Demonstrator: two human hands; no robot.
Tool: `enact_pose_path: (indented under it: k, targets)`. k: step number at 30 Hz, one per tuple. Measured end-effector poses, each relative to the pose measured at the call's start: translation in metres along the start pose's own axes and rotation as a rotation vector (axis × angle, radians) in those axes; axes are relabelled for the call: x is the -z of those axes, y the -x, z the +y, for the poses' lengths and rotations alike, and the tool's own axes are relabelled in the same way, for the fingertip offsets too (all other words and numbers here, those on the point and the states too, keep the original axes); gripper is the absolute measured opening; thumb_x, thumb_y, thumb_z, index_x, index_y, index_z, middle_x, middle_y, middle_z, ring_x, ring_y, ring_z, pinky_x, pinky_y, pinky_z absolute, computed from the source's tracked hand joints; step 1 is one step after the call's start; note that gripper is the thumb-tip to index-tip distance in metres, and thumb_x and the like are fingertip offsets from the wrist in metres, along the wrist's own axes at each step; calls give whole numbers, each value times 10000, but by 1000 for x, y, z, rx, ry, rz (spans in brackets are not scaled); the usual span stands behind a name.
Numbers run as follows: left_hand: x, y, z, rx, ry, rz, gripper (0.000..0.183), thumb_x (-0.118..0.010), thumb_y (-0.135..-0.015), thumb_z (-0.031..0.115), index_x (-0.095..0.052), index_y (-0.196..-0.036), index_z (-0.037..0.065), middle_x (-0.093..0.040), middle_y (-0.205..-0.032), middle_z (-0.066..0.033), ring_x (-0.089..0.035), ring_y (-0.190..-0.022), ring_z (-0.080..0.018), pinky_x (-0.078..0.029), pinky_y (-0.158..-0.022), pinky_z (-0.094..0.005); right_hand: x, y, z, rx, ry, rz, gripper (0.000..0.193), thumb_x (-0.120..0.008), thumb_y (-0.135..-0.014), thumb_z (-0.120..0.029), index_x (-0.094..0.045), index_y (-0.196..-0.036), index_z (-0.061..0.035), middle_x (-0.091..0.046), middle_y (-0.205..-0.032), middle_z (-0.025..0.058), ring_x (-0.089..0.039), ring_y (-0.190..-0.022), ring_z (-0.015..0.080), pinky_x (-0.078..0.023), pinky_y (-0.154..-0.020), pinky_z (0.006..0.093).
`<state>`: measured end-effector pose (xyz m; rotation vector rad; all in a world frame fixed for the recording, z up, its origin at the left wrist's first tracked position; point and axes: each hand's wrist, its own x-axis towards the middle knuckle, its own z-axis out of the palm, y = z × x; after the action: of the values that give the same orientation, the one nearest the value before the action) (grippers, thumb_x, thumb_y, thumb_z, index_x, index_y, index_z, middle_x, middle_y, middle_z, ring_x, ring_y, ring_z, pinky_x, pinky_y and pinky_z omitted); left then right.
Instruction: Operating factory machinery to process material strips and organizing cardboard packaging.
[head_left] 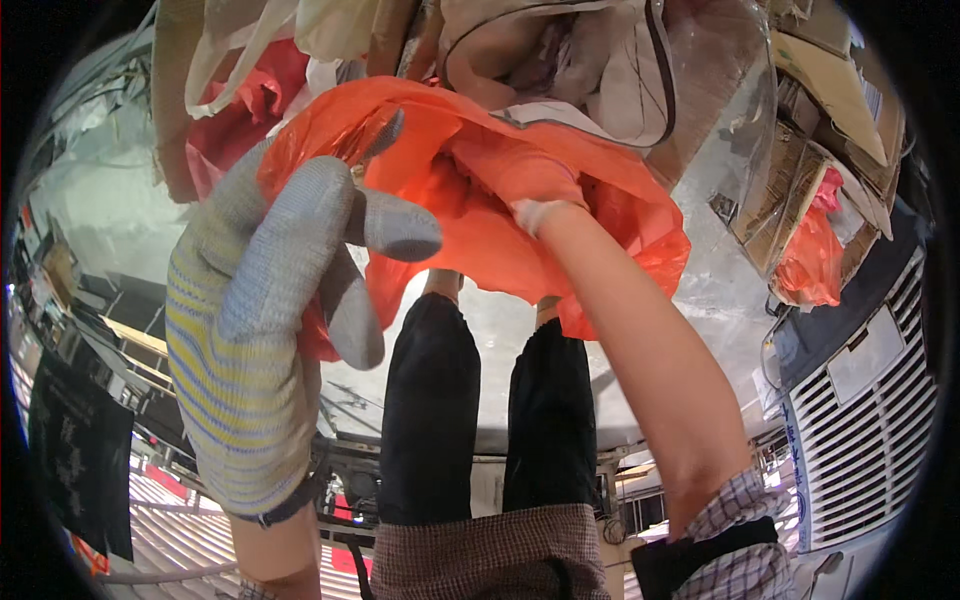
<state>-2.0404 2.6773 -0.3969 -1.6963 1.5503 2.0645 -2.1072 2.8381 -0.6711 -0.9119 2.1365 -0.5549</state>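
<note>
A grey floor (730,290) lies below, cardboard (800,190) stacked at the right. The orange bag (480,230) hangs open at chest height; the gloved left hand (270,310) pinches its rim, the right hand (535,200) is buried inside, grip hidden. The work looks midway.

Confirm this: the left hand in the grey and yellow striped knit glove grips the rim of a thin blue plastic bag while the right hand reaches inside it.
Wrong on colour: the thin plastic bag is orange, as the head view shows. The gloved left hand grips its rim and the right hand reaches inside.
</note>
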Motion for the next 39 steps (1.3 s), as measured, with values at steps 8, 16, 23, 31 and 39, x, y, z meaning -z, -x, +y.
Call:
enact_pose_path:
  k: [8, 16, 23, 31, 39]
  targets:
    - [-5, -1, -2, 66, -6, 68, 360, -597, -927, 247, -608, -1166, -22, -684, -796, -75, -604, -595, -68, -437, -512, -162, -31, 31, -5, 185, 81, -21, 321, -490, -950, -304, -583, -1146, -67, -664, -983, 159, -640, -907, 351, -487, -818, 471]
    - [-7, -2, -10, 59, -23, 57, 387, -547, -964, 279, -596, -1189, -32, -682, -771, -87, -417, -396, -40, -318, -434, -174, 65, 91, -21, -11, 445, -282, 133, -605, -789, -164, -607, -883, -71, -642, -749, 147, -636, -764, 334, -473, -677, 443]
    - [-3, 1, -2, 42, -95, 87, 401, -547, -963, 280, -583, -1193, -47, -677, -762, -100, -413, -376, -41, -310, -428, -169, 13, 40, 16, -281, -459, -102, 353, -500, -895, -132, -570, -1234, -65, -594, -1218, 168, -572, -1114, 291, -461, -933, 405]
    - [-16, -5, -1, 39, -87, 113, 373, -547, -960, 289, -603, -1141, -32, -672, -753, -92, -454, -408, -52, -342, -409, -178, -89, 63, 128, 152, 868, -159, 455, -333, -1015, -349, -449, -1403, -142, -441, -1453, 67, -413, -1328, 250, -309, -1123, 359]
    - [-16, -4, -2, 13, -73, 89, 307, -565, -950, 275, -630, -1086, 7, -670, -749, -76, -465, -437, -54, -340, -408, -179, -60, 44, 105, -36, 490, -93, 419, -453, -921, -231, -534, -1281, -33, -588, -1252, 164, -559, -1146, 307, -443, -966, 367]
